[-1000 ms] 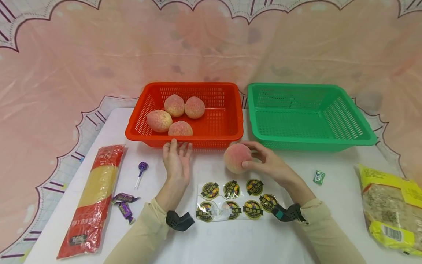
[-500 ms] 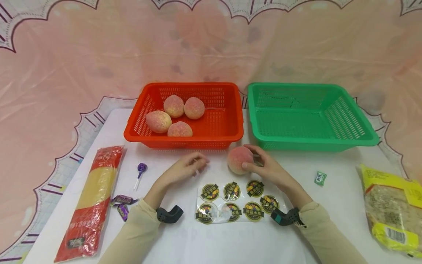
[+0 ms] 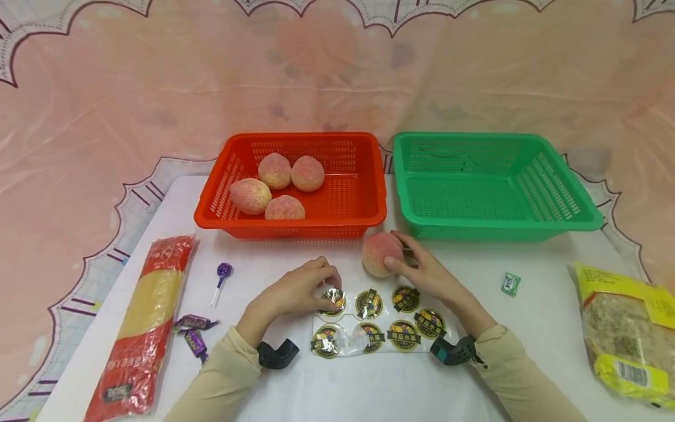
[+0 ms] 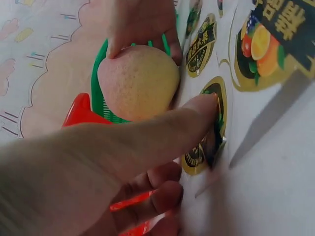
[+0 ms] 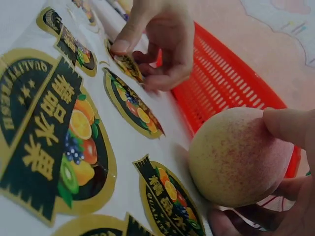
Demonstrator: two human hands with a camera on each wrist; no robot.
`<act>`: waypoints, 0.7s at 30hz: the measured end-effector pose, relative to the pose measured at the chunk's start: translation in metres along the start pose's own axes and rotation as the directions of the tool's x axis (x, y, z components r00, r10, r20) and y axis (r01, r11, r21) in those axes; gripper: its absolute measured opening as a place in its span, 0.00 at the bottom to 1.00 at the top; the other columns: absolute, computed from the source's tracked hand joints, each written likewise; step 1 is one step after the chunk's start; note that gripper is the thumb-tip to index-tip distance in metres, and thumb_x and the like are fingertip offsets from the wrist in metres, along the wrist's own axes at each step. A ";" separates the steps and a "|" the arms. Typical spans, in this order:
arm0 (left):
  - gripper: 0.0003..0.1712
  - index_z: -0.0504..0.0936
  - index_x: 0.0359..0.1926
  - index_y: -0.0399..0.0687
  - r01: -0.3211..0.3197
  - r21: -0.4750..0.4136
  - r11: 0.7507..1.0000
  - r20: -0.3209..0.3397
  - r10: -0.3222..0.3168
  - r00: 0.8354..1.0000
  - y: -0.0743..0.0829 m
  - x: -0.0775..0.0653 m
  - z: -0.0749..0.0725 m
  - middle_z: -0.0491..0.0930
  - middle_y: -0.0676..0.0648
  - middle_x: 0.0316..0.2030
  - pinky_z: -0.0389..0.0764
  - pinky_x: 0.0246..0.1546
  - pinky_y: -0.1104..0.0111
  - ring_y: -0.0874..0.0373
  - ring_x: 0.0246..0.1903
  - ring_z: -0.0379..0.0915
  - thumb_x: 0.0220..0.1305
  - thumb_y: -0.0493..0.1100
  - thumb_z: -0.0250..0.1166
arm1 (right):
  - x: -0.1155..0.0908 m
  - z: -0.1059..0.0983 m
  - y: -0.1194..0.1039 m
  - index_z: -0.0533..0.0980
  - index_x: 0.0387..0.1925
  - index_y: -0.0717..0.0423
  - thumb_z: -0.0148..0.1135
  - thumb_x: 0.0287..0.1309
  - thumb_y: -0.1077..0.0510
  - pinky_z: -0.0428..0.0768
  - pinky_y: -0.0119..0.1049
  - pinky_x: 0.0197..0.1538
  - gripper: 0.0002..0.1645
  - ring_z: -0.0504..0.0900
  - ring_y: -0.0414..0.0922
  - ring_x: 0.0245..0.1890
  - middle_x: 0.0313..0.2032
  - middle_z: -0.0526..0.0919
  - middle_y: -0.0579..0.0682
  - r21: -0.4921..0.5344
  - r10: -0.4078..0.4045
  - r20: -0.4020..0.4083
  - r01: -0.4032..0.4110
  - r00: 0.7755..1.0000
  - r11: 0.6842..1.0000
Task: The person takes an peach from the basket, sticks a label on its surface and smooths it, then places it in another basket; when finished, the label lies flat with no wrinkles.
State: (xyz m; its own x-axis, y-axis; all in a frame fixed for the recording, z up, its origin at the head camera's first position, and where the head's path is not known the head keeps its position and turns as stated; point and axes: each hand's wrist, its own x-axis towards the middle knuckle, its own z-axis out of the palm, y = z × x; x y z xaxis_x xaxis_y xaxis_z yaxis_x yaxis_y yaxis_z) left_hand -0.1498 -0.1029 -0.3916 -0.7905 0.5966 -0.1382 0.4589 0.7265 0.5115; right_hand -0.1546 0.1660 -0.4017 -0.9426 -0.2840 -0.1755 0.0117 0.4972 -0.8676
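My right hand point(image 3: 424, 266) grips a pink-and-yellow peach point(image 3: 382, 255) from its right side, thumb in front and fingers behind, just beyond the sticker sheet. Over that sheet's far left corner is my left hand point(image 3: 300, 287), its thumb touching a round black-and-gold fruit sticker point(image 4: 219, 105). The left fingers are loosely bent beside this sticker, apart from the thumb, in the right wrist view. The clear sticker sheet point(image 3: 343, 328) bears several such labels and lies flat on the white table. More peaches point(image 3: 250, 196) sit in the red basket point(image 3: 337, 223).
A green basket point(image 3: 501, 228) stands at the back right. Along the left lie a red-and-yellow noodle packet point(image 3: 145, 322), a purple lollipop point(image 3: 224, 271) and purple wrapped candies point(image 3: 195, 340). To the right are a green wrapped candy point(image 3: 510, 283) and a yellow food bag point(image 3: 622, 334).
My left hand has moved from the red basket's front edge down to the sticker sheet's far left corner. The right hand keeps holding the peach, having shifted only slightly.
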 end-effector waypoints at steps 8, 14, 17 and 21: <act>0.15 0.74 0.32 0.57 0.070 -0.050 0.996 -0.058 -0.073 0.996 0.002 0.004 -0.003 0.71 0.54 0.27 0.66 0.30 0.70 0.61 0.29 0.67 0.42 0.46 0.71 | -0.007 -0.014 -0.006 0.46 0.66 0.50 0.54 0.52 0.38 0.71 0.47 0.55 0.47 0.65 0.54 0.59 0.61 0.60 0.55 -0.107 -0.068 0.024 0.070 0.997 0.992; 0.18 0.77 0.39 0.58 0.037 -0.004 0.999 -0.072 -0.037 0.997 0.002 0.004 -0.004 0.71 0.55 0.26 0.65 0.30 0.72 0.63 0.27 0.65 0.44 0.45 0.70 | -0.018 -0.029 -0.013 0.48 0.66 0.53 0.54 0.55 0.41 0.74 0.47 0.51 0.44 0.67 0.56 0.56 0.61 0.58 0.59 -0.202 -0.055 0.103 0.075 0.993 0.976; 0.10 0.80 0.34 0.59 0.011 0.023 1.000 -0.071 -0.009 0.997 0.004 0.004 -0.007 0.70 0.57 0.21 0.64 0.26 0.73 0.65 0.23 0.64 0.46 0.44 0.68 | -0.022 -0.035 -0.015 0.49 0.65 0.52 0.53 0.55 0.40 0.75 0.47 0.49 0.43 0.68 0.57 0.55 0.59 0.57 0.60 -0.268 -0.035 0.104 0.062 0.994 0.961; 0.03 0.79 0.27 0.59 -0.014 -0.033 0.999 -0.104 0.010 0.995 0.007 0.003 -0.013 0.70 0.58 0.19 0.65 0.24 0.74 0.65 0.22 0.64 0.51 0.43 0.64 | -0.024 -0.039 -0.018 0.54 0.64 0.52 0.52 0.56 0.40 0.76 0.45 0.47 0.39 0.71 0.53 0.52 0.56 0.61 0.58 -0.306 -0.049 0.076 0.070 0.996 0.949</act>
State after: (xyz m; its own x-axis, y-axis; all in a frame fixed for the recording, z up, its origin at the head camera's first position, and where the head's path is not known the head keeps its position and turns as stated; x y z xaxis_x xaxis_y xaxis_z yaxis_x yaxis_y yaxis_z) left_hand -0.1542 -0.1000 -0.3778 -0.8235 0.5656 -0.0442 0.4561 0.7063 0.5414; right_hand -0.1448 0.1961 -0.3640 -0.9139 -0.3697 -0.1679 -0.1570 0.7031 -0.6936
